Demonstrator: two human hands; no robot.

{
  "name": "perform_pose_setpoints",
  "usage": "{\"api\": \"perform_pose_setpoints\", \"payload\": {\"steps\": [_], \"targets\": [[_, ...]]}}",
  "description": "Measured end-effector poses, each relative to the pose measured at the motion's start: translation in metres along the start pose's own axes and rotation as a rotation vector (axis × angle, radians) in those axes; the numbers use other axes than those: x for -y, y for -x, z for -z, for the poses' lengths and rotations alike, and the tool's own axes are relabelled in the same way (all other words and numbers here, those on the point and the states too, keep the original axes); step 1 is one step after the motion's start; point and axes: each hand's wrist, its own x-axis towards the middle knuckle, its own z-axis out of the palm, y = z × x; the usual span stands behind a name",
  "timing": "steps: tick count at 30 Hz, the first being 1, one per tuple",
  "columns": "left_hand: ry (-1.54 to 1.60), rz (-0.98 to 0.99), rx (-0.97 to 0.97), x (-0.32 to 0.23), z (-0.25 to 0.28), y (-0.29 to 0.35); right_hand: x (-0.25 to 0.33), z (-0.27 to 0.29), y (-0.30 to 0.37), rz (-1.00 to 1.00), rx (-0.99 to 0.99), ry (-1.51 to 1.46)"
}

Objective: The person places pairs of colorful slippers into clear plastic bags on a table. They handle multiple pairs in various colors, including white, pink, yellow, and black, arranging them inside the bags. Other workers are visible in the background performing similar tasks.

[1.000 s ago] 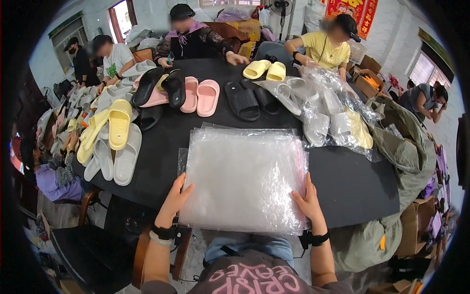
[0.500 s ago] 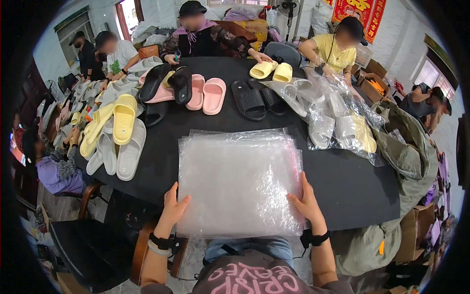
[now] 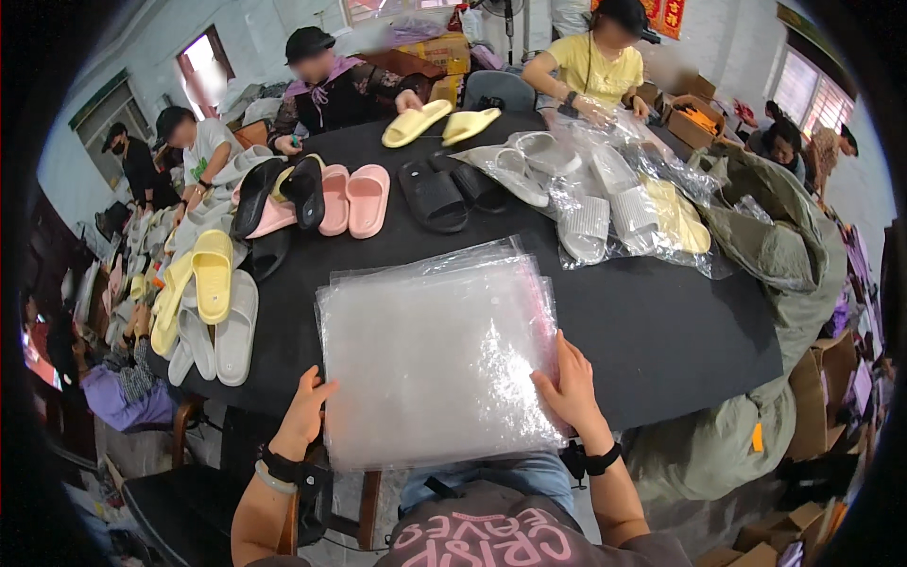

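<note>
A stack of clear plastic bags (image 3: 430,364) lies flat before me, its near part reaching past the table's front edge. My left hand (image 3: 304,406) is closed at its left edge, thumb at the rim and the other fingers partly hidden. At the right edge my right hand (image 3: 573,389) grips the same stack, thumb on top and fingers along the side. The upper bags sit slightly out of line with those below, and the top one shines at lower right.
On the black table (image 3: 661,331) stand yellow slippers (image 3: 213,279), pink slippers (image 3: 367,200) and black slippers (image 3: 435,197). Bagged slippers (image 3: 633,208) lie at the right. Across the table, a person's hand (image 3: 409,102) touches a yellow slipper (image 3: 416,125). A chair (image 3: 189,496) stands at lower left.
My view has swung and tilted, so the table and stack appear turned. Both hands keep to the stack's sides. Across the table, the person's yellow slippers have been turned and set further apart.
</note>
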Motion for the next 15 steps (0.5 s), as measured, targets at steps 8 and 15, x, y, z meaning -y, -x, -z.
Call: {"api": "perform_pose_setpoints", "payload": {"steps": [8, 15], "targets": [[-0.042, 0.113, 0.017, -0.007, 0.010, -0.009, -0.001, -0.002, 0.002, 0.052, -0.095, 0.043], [0.111, 0.106, 0.191, 0.016, 0.051, -0.043, 0.003, -0.001, 0.003, 0.046, -0.092, 0.009]]}}
